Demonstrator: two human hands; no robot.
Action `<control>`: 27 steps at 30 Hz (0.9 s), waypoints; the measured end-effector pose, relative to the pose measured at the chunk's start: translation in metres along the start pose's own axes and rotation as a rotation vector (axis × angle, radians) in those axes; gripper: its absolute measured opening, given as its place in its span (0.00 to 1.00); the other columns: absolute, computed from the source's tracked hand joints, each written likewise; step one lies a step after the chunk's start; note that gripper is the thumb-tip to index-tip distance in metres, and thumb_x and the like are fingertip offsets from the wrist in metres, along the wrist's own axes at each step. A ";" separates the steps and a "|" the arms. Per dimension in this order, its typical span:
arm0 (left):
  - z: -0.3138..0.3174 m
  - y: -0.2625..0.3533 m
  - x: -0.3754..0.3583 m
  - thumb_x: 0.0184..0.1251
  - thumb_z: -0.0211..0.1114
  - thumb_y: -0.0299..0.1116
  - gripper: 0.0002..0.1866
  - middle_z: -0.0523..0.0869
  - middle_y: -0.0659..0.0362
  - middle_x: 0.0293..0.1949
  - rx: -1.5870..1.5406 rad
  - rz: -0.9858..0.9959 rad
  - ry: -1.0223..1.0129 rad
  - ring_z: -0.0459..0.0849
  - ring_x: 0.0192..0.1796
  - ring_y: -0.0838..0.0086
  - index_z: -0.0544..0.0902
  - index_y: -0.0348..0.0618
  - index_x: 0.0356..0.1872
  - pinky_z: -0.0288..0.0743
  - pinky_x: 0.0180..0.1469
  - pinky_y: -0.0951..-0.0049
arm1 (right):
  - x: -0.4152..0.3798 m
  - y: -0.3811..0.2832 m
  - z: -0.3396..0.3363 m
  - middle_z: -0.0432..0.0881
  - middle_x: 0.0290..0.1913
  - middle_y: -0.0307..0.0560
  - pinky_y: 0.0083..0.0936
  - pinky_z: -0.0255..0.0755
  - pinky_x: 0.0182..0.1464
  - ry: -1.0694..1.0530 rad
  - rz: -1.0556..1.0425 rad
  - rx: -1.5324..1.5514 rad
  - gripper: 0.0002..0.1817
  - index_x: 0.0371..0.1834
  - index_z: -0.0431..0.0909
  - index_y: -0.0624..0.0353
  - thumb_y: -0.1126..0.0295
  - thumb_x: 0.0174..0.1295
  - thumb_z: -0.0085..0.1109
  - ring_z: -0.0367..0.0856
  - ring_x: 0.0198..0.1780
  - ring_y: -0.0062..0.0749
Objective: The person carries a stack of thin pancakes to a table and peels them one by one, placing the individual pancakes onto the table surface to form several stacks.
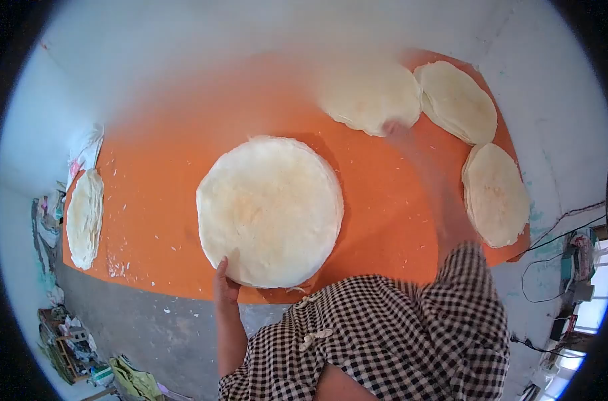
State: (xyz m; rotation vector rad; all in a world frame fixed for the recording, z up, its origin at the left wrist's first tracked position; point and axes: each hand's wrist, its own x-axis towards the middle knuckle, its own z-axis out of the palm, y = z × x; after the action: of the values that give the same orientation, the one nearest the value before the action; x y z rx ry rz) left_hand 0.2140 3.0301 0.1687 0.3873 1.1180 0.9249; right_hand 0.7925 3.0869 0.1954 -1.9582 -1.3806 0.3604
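A large stack of thin, round, pale flatbreads (270,207) lies near the front edge of the orange table. At its lower left rim, my left hand (226,282) grips the edge, with the thumb on top and the other fingers mostly hidden. My right arm reaches far forward across the table. Smeared by motion, my right hand (399,129) is at the near edge of another flatbread stack (374,100) at the back. Whether its fingers hold a sheet cannot be made out.
Two more flatbread stacks, one at back right (456,100) and one at right (495,194), line the orange table (157,227). Another stack (85,219) sits at its left end. Crumbs dot the surface. Cables (564,227) hang on the right wall. A hazy patch blurs the top.
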 end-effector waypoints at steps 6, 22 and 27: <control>0.011 0.008 -0.015 0.54 0.62 0.34 0.29 0.71 0.53 0.54 -0.004 0.003 0.014 0.70 0.55 0.63 0.62 0.40 0.57 0.68 0.54 0.63 | -0.160 -0.095 0.106 0.74 0.32 0.43 0.24 0.68 0.35 -0.283 0.330 0.381 0.22 0.41 0.71 0.61 0.53 0.56 0.53 0.73 0.32 0.28; 0.065 0.067 0.017 0.53 0.60 0.28 0.26 0.74 0.48 0.49 0.185 0.367 -0.126 0.75 0.50 0.64 0.65 0.31 0.54 0.71 0.51 0.67 | -0.134 -0.108 0.129 0.79 0.35 0.53 0.30 0.71 0.40 -0.108 0.275 0.202 0.22 0.44 0.71 0.68 0.60 0.52 0.55 0.78 0.36 0.38; 0.026 0.063 0.021 0.62 0.48 0.54 0.32 0.67 0.55 0.58 -0.090 0.080 -0.316 0.65 0.61 0.63 0.61 0.42 0.60 0.61 0.59 0.58 | -0.141 -0.195 0.124 0.63 0.58 0.59 0.39 0.63 0.51 -0.074 0.059 -0.467 0.30 0.52 0.67 0.65 0.57 0.47 0.58 0.60 0.60 0.45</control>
State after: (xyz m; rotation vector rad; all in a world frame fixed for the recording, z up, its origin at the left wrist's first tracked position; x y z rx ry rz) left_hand 0.2123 3.0886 0.2102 0.4883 0.7740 0.9430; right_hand 0.5259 3.0426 0.2160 -2.3856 -1.5613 0.1436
